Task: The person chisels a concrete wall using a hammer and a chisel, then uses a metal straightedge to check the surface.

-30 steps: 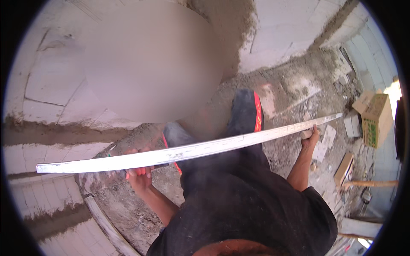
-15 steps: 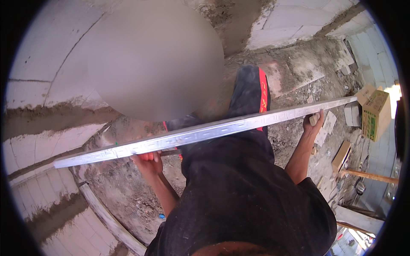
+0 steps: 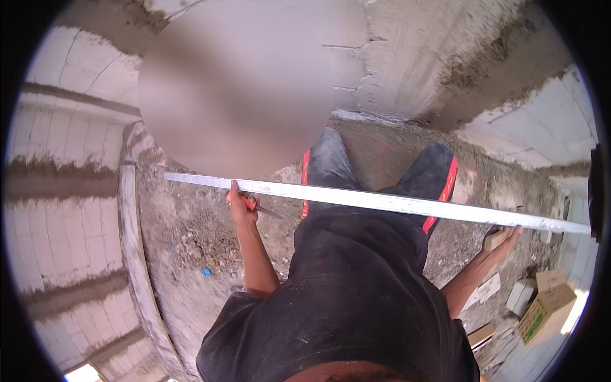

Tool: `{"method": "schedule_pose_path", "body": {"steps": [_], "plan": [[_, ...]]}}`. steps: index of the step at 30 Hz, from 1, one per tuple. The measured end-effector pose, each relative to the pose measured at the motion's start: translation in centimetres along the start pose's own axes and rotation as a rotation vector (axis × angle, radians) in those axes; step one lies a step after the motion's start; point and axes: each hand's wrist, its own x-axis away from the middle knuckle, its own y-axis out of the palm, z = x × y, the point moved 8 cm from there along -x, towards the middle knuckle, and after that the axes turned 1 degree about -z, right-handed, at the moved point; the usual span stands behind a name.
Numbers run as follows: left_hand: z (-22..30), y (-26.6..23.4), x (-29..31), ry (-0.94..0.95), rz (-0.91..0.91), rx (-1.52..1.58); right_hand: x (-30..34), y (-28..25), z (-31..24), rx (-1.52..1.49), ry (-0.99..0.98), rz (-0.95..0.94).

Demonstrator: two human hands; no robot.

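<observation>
A long silvery metal profile (image 3: pixel 382 200) lies crosswise in front of my body, above my thighs. Near its left end, my left hand (image 3: pixel 243 205) grips the lower edge with the thumb up against it. That same hand also holds a tool with an orange handle (image 3: pixel 252 202), whose thin dark pointed blade (image 3: pixel 270 212) sticks out to the right; its kind is unclear. Toward the right end, my right hand (image 3: pixel 506 239) is closed at the profile's lower edge, with a small tan block (image 3: pixel 492 239) in its grasp. The far right tip reaches the dark picture rim.
White block walls with grey mortar bands (image 3: pixel 57 181) stand left and ahead. A long board (image 3: pixel 137 242) lies along the left wall. Rubble and a blue scrap (image 3: pixel 206 272) lie on the dirt floor. At lower right is a cardboard box (image 3: pixel 548 311). A blurred oval hides the upper middle.
My view has turned right, toward the front wall. The profile's left end has swung up and its right end down in the picture. Both hands keep their hold.
</observation>
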Motion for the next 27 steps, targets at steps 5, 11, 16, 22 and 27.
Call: {"method": "schedule_pose_path", "body": {"steps": [5, 11, 16, 22, 27], "plan": [[-1.4, -5.9, -0.9, -0.088, 0.087, -0.122, 2.1, -2.6, 3.6, 0.277, 0.03, 0.188], [-0.9, -7.3, -0.7, -0.051, 0.298, -0.376, 10.3, 6.7, 8.4, 0.06, 0.305, 0.209], [4.6, 2.6, 4.8, 0.45, 0.135, -1.185, 11.6, 11.3, 8.5, -0.053, 0.32, 0.059], [-2.4, 19.8, 16.0, 0.435, -0.866, -1.477, 11.9, 14.1, 7.8, 0.083, 0.344, -0.04], [-7.2, 22.9, 20.0, 0.482, -1.027, -2.023, 12.0, 14.1, 7.7, 0.216, 0.351, -0.104]]}}
